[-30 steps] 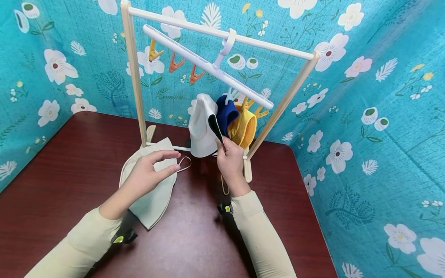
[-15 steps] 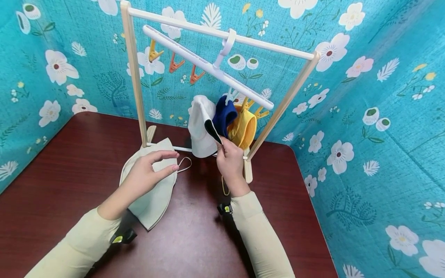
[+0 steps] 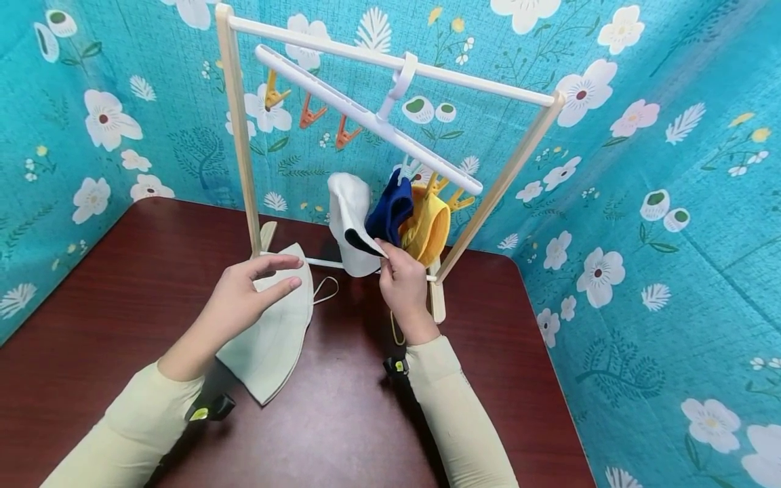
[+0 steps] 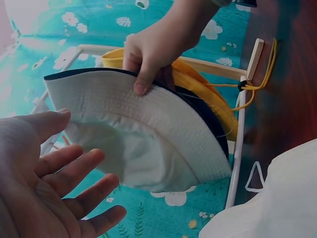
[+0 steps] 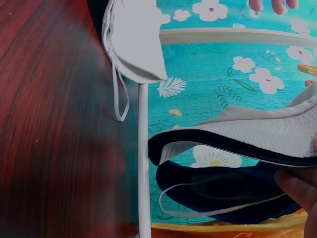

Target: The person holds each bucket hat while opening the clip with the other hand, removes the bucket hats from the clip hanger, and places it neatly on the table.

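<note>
My right hand (image 3: 404, 288) pinches the brim of a white bucket hat (image 3: 350, 203) with a dark underside, holding it beneath the hanger. In the left wrist view that hat (image 4: 143, 124) spreads sideways, thumb on its brim. Behind it a navy hat (image 3: 390, 207) and a yellow hat (image 3: 427, 227) hang from clips. My left hand (image 3: 234, 298) is held above a cream hat (image 3: 277, 346) lying folded on the table, fingers spread and holding nothing. The left wrist view shows its palm (image 4: 34, 183) facing the white hat, apart from it.
A white hanger bar (image 3: 366, 118) hooks over a wooden rack (image 3: 238, 135). Toward its left end hang a yellow clip (image 3: 272, 95) and two orange clips, one orange clip (image 3: 344, 133) nearest the middle. Flowered cloth (image 3: 610, 325) walls the dark red table (image 3: 488, 379).
The white hat has tilted, its crown shifting left and its brim edge lowering. My left hand has drawn slightly left. The right hand has stayed almost in place.
</note>
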A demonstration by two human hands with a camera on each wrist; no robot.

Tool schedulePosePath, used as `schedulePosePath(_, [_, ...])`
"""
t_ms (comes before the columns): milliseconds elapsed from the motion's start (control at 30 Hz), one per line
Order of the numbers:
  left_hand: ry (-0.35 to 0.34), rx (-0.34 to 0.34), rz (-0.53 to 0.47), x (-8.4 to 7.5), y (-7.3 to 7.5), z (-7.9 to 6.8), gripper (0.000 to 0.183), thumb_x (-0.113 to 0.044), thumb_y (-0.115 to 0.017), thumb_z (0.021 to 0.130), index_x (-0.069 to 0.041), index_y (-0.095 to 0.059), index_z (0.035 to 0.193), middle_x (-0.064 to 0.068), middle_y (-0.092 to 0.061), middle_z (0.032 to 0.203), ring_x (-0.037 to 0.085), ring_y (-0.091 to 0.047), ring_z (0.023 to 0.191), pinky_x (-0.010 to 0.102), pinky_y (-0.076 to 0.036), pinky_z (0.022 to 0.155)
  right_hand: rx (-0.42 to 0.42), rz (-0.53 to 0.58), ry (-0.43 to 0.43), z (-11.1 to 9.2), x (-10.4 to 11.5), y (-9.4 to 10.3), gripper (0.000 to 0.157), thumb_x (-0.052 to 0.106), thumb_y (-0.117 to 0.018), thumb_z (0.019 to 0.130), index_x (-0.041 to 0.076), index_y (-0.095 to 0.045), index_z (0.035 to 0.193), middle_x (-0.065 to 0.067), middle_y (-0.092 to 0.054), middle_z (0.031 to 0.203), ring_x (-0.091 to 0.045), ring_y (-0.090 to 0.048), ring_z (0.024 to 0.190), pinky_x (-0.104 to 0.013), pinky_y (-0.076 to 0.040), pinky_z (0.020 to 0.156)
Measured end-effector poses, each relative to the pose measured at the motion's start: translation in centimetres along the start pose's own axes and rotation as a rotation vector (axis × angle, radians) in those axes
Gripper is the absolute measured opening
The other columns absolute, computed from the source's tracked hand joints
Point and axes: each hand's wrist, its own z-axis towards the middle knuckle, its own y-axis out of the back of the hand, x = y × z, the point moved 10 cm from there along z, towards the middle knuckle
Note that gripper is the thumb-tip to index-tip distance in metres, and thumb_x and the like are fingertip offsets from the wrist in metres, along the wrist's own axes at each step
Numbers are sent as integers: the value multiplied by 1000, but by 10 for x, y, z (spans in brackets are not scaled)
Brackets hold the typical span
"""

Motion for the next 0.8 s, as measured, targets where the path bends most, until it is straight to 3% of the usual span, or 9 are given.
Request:
schedulePosePath(200, [36, -17, -1, 2, 10, 1, 35, -41, -74, 95, -27, -72, 126, -8, -73, 122, 14, -64, 119, 40, -51, 99, 40, -16, 33, -4, 1, -4, 37, -11, -60, 86, 4, -75, 117, -12, -77, 108, -25, -76, 96, -39, -61, 80])
schedulePosePath(333, [35, -26, -16, 2, 15, 2, 35, -40, -73, 95, -24, -72, 127, -5, -73, 123, 19, -64, 120, 47, -50, 100, 56, -13, 54, -5, 3, -4, 38, -12, -58, 87, 4, -75, 117, -12, -77, 108, -25, -76, 96, -37, -61, 80])
schedulePosePath(433, [29, -30, -18, 1, 20, 2, 35, -39, -73, 96, -23, -72, 127, -3, -73, 123, 24, -65, 120, 35, -51, 97, 65, -4, 77, -6, 5, -5, 39, -13, -57, 87, 4, -75, 118, -11, -77, 108, -25, -75, 96, -37, -61, 80])
schedulePosePath(567, [44, -43, -5, 1, 27, 2, 34, -40, -73, 96, -25, -72, 126, -4, -73, 122, 22, -66, 118, 17, -48, 88, 87, 10, 102, -9, 7, -7, 41, -13, -57, 87, 4, -75, 119, -11, -77, 109, -24, -75, 98, -37, -61, 81])
schedulePosePath(800, [90, -42, -28, 3, 35, 1, 33, -46, -71, 96, -29, -72, 124, -7, -73, 121, 19, -66, 119, 20, -50, 88, 143, 34, 157, -17, 10, -12, 42, -13, -57, 86, 5, -75, 120, -10, -78, 110, -23, -75, 97, -36, -61, 78])
